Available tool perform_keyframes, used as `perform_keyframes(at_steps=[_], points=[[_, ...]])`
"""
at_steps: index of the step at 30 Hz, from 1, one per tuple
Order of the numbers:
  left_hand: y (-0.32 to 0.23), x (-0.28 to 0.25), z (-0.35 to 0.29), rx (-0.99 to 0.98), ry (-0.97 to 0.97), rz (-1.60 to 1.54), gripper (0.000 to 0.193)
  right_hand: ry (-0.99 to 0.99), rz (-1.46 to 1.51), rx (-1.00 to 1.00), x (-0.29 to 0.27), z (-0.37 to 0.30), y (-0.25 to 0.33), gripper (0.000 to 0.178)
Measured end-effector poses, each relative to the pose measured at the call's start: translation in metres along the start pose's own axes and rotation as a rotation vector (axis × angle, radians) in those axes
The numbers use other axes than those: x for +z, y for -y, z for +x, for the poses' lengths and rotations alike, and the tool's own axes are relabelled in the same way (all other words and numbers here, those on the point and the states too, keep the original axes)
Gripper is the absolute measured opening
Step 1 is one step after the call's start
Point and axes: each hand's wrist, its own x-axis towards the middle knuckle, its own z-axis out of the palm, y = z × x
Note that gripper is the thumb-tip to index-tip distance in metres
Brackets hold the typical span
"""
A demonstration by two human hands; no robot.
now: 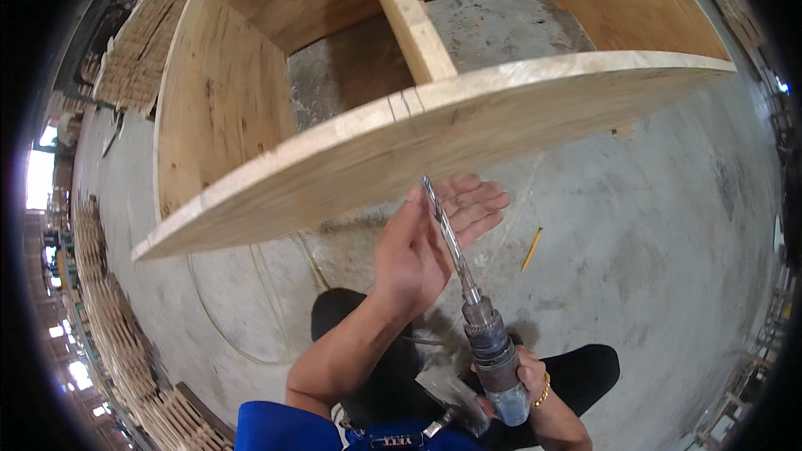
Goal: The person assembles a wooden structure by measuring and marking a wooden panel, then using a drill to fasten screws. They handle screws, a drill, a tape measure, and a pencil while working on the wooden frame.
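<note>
My right hand (533, 372) grips a worn grey power drill (493, 351) fitted with a long metal drill bit (449, 238). The bit's tip points up toward the near wooden panel (334, 171) of a large open plywood frame. Beneath the bit, my left hand (439, 225) is held out with its fingers extended, palm up; whether it touches the bit or panel I cannot tell. Dark pencil lines (405, 105) mark the panel's top edge near a wooden crosspiece (409, 21) that meets it from the far side.
A yellow pencil (532, 249) lies on the concrete floor (635, 267) to the right of my left hand. A thin hose or cord (219, 332) curves over the floor at left. Stacks of wooden boards (138, 50) stand along the left side.
</note>
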Motion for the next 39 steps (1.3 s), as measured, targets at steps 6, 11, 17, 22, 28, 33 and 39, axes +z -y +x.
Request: perform_keyframes(at_steps=[6,11,17,22,28,33,39], points=[[0.043,0.006,-0.011,-0.119,-0.105,-0.020,0.063,-0.032,-0.010,0.322,-0.013,-0.022,-0.029,0.058],[0.063,0.004,-0.037,-0.254,0.058,-0.077,0.058,-0.160,0.388,0.787,-0.011,-0.043,-0.032,0.077],[0.064,0.013,-0.048,-0.170,-0.055,-0.003,0.025,-0.232,0.532,0.578,-0.001,-0.015,-0.022,0.076],[0.062,0.023,-0.036,-0.244,-0.114,0.169,0.026,-0.088,-0.169,-0.081,-0.008,-0.019,-0.052,0.065],[0.045,0.013,0.056,0.238,0.580,1.512,0.030,-0.084,-1.100,-0.049,-0.085,-0.039,0.046,0.082],[0.117,-0.103,0.100,-0.279,0.515,1.943,0.032,-0.452,-1.535,0.662,-0.212,-0.040,-0.011,0.068],[0.272,-0.238,-0.022,-0.284,0.940,1.825,0.019,-0.576,-1.314,0.786,-0.253,-0.117,-0.147,0.066]])
